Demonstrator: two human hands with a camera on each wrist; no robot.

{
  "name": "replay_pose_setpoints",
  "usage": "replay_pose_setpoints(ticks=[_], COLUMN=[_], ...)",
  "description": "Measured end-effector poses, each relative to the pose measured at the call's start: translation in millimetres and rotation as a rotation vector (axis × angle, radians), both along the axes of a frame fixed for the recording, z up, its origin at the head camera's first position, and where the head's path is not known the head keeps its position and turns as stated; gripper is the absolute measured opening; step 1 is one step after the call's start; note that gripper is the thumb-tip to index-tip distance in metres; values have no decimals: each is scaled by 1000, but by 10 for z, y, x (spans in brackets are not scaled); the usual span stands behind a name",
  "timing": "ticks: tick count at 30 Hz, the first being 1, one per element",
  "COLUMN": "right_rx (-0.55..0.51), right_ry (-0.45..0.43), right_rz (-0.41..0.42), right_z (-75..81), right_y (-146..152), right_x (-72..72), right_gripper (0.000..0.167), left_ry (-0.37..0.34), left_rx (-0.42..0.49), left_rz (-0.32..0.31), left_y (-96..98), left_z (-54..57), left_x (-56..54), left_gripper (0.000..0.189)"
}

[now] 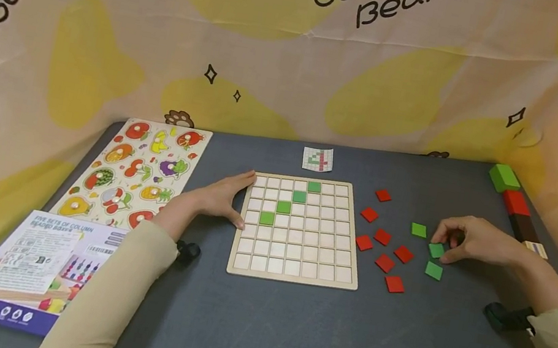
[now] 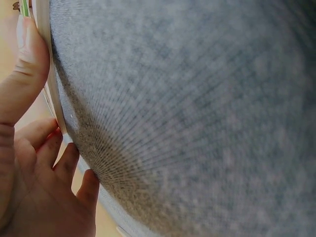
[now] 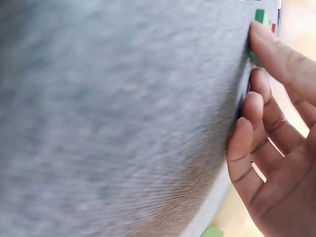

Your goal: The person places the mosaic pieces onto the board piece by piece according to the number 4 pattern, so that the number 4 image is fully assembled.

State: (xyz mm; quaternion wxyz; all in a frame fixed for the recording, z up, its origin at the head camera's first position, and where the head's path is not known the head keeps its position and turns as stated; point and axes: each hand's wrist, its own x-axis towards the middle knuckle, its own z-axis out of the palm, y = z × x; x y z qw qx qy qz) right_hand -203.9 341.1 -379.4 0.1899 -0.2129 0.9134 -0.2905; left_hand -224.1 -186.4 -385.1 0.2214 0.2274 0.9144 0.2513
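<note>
A square wooden grid board (image 1: 292,281) lies mid-table, with several green tiles (image 1: 284,206) in a rising diagonal of its cells. My left hand (image 1: 221,196) rests against the board's left edge, thumb and forefinger spread along it. In the left wrist view the thumb touches the side of the board (image 2: 43,19). To the right, my right hand (image 1: 480,242) pinches a green tile (image 1: 436,250) between thumb and fingertips at the table. Two other green tiles (image 1: 418,230) lie close by. The right wrist view shows the thumb at a green tile (image 3: 255,58), partly hidden.
Several red tiles (image 1: 384,263) lie between board and right hand. Behind the board is a small pattern card (image 1: 317,160). A fruit puzzle board (image 1: 147,160) and a printed box (image 1: 31,273) stand left. Coloured blocks (image 1: 517,202) line the right edge; a printed cloth (image 1: 276,61) hangs behind.
</note>
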Motion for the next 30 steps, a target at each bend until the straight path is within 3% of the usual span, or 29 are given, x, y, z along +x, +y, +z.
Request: replay_pose_setpoints(ticks=[4, 12, 17, 23, 30], right_rx=[42, -82, -162, -222, -184], right_ry=[-3, 22, 27, 44, 102], right_rz=[-43, -65, -21, 92, 186], right_z=[103, 279, 260, 256, 214], right_y=[-108, -767, -1410, -2131, -2757], right_x=[-38, -137, -169, -154, -83], right_gripper=[21, 22, 17, 13, 10], left_ry=[-5, 4, 11, 0, 0], left_rx=[-10, -17, -11, -7, -11], left_rz=[3, 4, -4, -4, -3], left_y=[-2, -23, -11, 2, -8], left_z=[13, -15, -40, -35, -31], left_x=[6, -11, -25, -39, -43], left_gripper=[114, 115, 115, 114, 114])
